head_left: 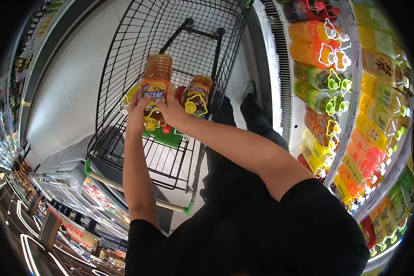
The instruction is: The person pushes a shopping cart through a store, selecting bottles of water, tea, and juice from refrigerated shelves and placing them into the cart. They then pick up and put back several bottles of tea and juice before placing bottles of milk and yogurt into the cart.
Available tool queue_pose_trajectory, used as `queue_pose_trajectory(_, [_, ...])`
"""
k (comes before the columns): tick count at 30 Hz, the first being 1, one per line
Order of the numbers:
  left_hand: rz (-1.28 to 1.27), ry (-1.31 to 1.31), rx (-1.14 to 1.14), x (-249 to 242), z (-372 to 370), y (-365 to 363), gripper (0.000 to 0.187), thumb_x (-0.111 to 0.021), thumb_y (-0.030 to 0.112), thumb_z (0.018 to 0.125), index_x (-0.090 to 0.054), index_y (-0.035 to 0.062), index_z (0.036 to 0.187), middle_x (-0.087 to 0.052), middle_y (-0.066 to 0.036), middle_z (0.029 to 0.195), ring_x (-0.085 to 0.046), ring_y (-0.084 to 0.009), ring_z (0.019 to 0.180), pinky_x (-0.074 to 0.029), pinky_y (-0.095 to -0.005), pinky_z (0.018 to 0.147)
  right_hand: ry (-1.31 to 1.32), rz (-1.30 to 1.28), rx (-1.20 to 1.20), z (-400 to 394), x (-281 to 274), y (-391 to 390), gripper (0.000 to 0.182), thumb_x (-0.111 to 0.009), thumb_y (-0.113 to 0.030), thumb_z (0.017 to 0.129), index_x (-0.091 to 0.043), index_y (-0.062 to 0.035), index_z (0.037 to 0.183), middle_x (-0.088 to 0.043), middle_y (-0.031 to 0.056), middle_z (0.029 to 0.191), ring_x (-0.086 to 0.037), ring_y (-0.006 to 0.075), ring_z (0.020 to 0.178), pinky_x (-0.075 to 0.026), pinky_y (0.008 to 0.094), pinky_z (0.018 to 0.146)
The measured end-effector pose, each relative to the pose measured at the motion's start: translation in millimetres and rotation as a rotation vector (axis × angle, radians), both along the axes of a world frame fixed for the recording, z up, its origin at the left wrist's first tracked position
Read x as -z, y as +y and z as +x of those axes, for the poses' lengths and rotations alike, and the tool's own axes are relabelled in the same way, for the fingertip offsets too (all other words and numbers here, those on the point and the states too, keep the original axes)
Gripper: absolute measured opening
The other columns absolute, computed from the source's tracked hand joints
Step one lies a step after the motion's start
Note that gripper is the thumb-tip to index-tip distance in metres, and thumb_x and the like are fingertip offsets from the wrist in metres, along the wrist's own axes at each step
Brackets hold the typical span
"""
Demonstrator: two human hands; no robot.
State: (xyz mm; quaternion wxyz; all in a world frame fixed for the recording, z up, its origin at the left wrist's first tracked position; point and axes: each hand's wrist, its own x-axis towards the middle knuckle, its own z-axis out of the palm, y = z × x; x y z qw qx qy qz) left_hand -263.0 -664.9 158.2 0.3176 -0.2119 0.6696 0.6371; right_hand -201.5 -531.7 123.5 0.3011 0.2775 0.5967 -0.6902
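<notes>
Amber bottle (158, 68) grasped from both sides

We see the left hand (138, 112) wrapped along one side of it and the right hand (171, 109) along the other; the fingers of both are closed around the bottle, with both thumbs over the printed label (154, 88). The bottle's base end points away, beyond the fingertips, and its yellow cap (150, 124) lies on the near side of the fingers, between the wrists. We find it within the outline of a black wire cart (175, 36), but we cannot tell whether it hangs in the grasp or rests on what lies beneath.

Just right of the right fingers we see a darker bottle (201, 85) with a yellow carrying loop (204, 110). Beside the left fingers a yellow-green item (129, 92) is partly hidden. Nearer than the right fingers a red cap (166, 129) shows, and past it a green panel (169, 139). The cart's push bar (106, 181) crosses under the left forearm, nearer than the fingers. Well to the right of them, we see a lit shelf (357, 64) with rows of drinks, orange bottles (306, 53) among them.
</notes>
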Motion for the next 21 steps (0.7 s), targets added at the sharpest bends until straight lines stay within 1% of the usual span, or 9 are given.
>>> queue_pose_trajectory(2, [0.014, -0.145, 0.04, 39, -11, -18, 0.059, -0.066, 0.024, 0.092, -0.049, -0.0042, 0.141, -0.063, -0.015, 0.122, -0.065, -0.0219, 0.102, -0.052, -0.0326, 0.089, -0.091, 0.072, -0.009, -3, 16, -14, 0.086, -0.048, -0.044, 0.1, -0.007, 0.0038, 0.159, -0.024, 0.0336, 0.158, -0.032, 0.046, 0.146, -0.03, 0.0411, 0.119])
queue_pose_trajectory(5, [0.06, -0.325, 0.128, 85, -20, -21, 0.049, -0.067, 0.029, 0.092, -0.058, -0.0014, 0.13, -0.068, -0.01, 0.11, -0.066, -0.0176, 0.094, -0.053, -0.0319, 0.082, -0.087, 0.201, -0.096, 2, 34, -19, 0.084, -0.044, -0.048, 0.1, -0.012, 0.0039, 0.158, -0.021, 0.0348, 0.159, -0.025, 0.047, 0.148, -0.028, 0.0439, 0.121])
queue_pose_trajectory(9, [0.0, -0.556, 0.207, 143, -24, -15, 0.044, -0.067, 0.035, 0.092, -0.063, 0.0029, 0.123, -0.069, -0.007, 0.103, -0.067, -0.0156, 0.086, -0.054, -0.0319, 0.076, -0.183, 0.12, -0.144, -1, 52, -8, 0.085, -0.038, -0.055, 0.1, -0.018, 0.0038, 0.157, -0.019, 0.0348, 0.16, -0.015, 0.046, 0.152, -0.023, 0.0442, 0.123])
queue_pose_trajectory(11, [0.02, -0.59, 0.174, 167, -15, -13, 0.045, -0.067, 0.037, 0.092, -0.064, 0.0037, 0.122, -0.07, -0.007, 0.104, -0.067, -0.0168, 0.085, -0.054, -0.032, 0.075, -0.195, 0.152, -0.19, -1, 40, -4, 0.091, -0.048, -0.057, 0.095, -0.02, 0.0052, 0.156, -0.019, 0.0338, 0.16, -0.02, 0.0458, 0.15, -0.027, 0.0434, 0.121])
queue_pose_trajectory(14, [0.044, -0.563, 0.179, 202, -11, -5, 0.053, -0.065, 0.045, 0.092, -0.064, 0.0002, 0.121, -0.07, -0.008, 0.106, -0.067, -0.0199, 0.087, -0.054, -0.0336, 0.077, -0.098, 0.296, -0.246, 5, 31, 5, 0.098, -0.061, -0.057, 0.088, -0.027, 0.0081, 0.152, -0.02, 0.0332, 0.159, -0.028, 0.0465, 0.147, -0.033, 0.0429, 0.118])
queue_pose_trajectory(17, [-0.381, -0.246, 0.639, 224, -14, -20, 0.056, -0.051, 0.053, 0.097, -0.063, 0.0053, 0.123, -0.07, -0.018, 0.109, -0.068, -0.0333, 0.094, -0.053, -0.0427, 0.083, -0.027, 0.268, -0.359, 9, 24, 22, 0.094, -0.062, -0.053, 0.087, -0.029, 0.0087, 0.15, -0.019, 0.0325, 0.16, -0.03, 0.0457, 0.147, -0.034, 0.0425, 0.118])
queue_pose_trajectory(18, [-0.539, -0.049, 0.826, 233, -18, -25, 0.057, -0.045, 0.056, 0.098, -0.062, 0.0077, 0.123, -0.07, -0.023, 0.11, -0.068, -0.0387, 0.096, -0.053, -0.0467, 0.085, 0.075, 0.337, -0.294, 18, 20, 22, 0.079, -0.065, -0.044, 0.088, -0.042, 0.0075, 0.143, -0.037, 0.0317, 0.151, -0.041, 0.0433, 0.14, -0.037, 0.0434, 0.115])
queue_pose_trajectory(19, [-0.667, 0.271, 1.073, 239, -13, -37, 0.057, -0.038, 0.058, 0.1, -0.061, 0.0113, 0.124, -0.069, -0.028, 0.112, -0.067, -0.0454, 0.1, -0.051, -0.0519, 0.087, 0.15, 0.284, -0.268, 28, 9, 33, 0.07, -0.066, -0.04, 0.089, -0.047, 0.0068, 0.138, -0.045, 0.0295, 0.143, -0.047, 0.0413, 0.133, -0.041, 0.0432, 0.111])
queue_pose_trajectory(21, [-0.761, 0.178, 1.14, 247, -17, -42, 0.052, -0.031, 0.056, 0.101, -0.058, 0.0192, 0.125, -0.066, -0.034, 0.113, -0.061, -0.0525, 0.107, -0.047, -0.0571, 0.091, 0.307, 0.185, -0.217, 36, -22, 63, 0.053, -0.067, -0.031, 0.091, -0.057, 0.0053, 0.128, -0.06, 0.0252, 0.126, -0.06, 0.0373, 0.12, -0.049, 0.0427, 0.102])
